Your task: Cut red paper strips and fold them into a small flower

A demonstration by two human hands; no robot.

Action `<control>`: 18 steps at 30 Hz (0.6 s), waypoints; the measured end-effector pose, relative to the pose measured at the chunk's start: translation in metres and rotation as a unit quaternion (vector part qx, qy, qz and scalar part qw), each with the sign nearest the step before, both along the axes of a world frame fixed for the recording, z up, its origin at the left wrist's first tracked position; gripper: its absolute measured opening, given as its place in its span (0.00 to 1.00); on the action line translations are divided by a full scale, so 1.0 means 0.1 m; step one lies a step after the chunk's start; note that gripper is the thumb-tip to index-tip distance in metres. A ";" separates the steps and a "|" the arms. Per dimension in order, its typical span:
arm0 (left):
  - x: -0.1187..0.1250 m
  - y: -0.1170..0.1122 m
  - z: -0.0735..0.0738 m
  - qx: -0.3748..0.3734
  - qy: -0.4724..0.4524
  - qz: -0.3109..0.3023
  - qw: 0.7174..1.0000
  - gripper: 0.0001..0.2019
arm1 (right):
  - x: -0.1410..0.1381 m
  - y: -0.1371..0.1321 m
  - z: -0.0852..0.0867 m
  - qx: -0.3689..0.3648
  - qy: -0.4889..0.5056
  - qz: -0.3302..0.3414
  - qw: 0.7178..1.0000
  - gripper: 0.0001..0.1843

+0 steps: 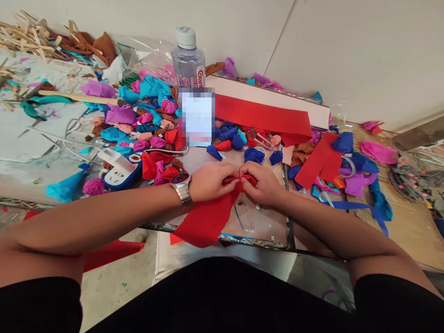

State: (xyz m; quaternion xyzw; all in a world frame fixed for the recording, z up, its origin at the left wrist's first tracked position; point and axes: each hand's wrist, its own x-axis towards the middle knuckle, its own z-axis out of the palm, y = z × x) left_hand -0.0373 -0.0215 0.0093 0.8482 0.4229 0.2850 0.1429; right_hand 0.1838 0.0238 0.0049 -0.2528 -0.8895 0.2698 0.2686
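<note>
Both hands meet over the front of the table, pinching one red strip (208, 222) that looks like crepe paper or thin cloth. My left hand (211, 181), below a wristwatch (181, 187), is closed on the strip's upper end. Fingertips of my right hand (262, 182) press on the same end, touching the left fingertips. The strip's long tail hangs toward me over the table edge. Just beyond the hands lie small blue crumpled pieces (254, 155) and a phone-like lit screen (197, 118), blurred out, leaning upright.
A plastic bottle (188, 60) stands behind the screen. Left are a power strip (123, 172) with a plug, many colourful crumpled pieces, green-handled pliers (52, 99) and wooden sticks (34, 34). More red strips (263, 115) lie behind and to the right. A wall closes off the back.
</note>
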 end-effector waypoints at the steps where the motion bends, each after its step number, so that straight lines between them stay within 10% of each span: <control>1: 0.00 0.00 0.00 0.002 -0.002 -0.003 1.000 0.05 | 0.00 0.00 0.00 -0.002 0.001 0.001 1.000 0.06; 18: -0.03 0.00 0.05 -0.019 -0.011 0.004 1.000 0.09 | 0.03 0.04 0.00 -0.004 0.004 -0.006 1.000 0.04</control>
